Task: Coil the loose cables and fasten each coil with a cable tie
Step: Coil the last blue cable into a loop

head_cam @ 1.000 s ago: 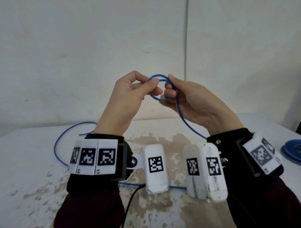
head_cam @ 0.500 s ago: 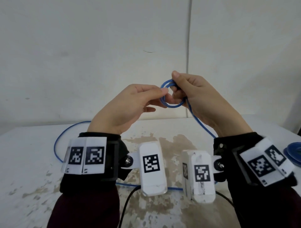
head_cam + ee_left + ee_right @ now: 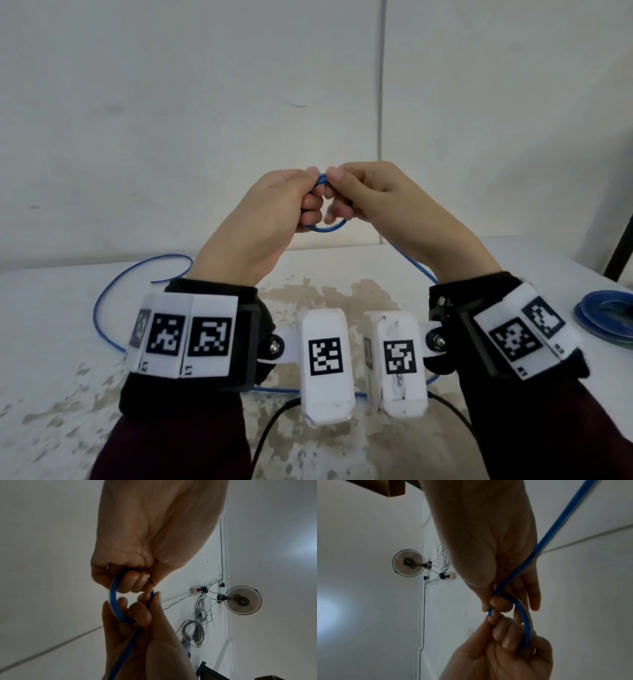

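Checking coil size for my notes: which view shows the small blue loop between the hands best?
The right wrist view: most of the loop shows. The left wrist view shows one arc, blurred. The head view shows only its top and bottom; both hands cover the rest.

A plain white wall (image 3: 171, 120) rises behind a worn, paint-flaked white table (image 3: 51, 342); a fan (image 3: 242, 600) hangs high.

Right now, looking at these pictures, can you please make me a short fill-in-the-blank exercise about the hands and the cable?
1. Both hands hold a small loop of ____ cable above the table.
2. The left hand and the right hand meet at their ____.
3. A finished blue coil lies at the table's ____ edge.
4. On the far wall hangs a round ____.

Missing words: blue; fingertips; right; fan
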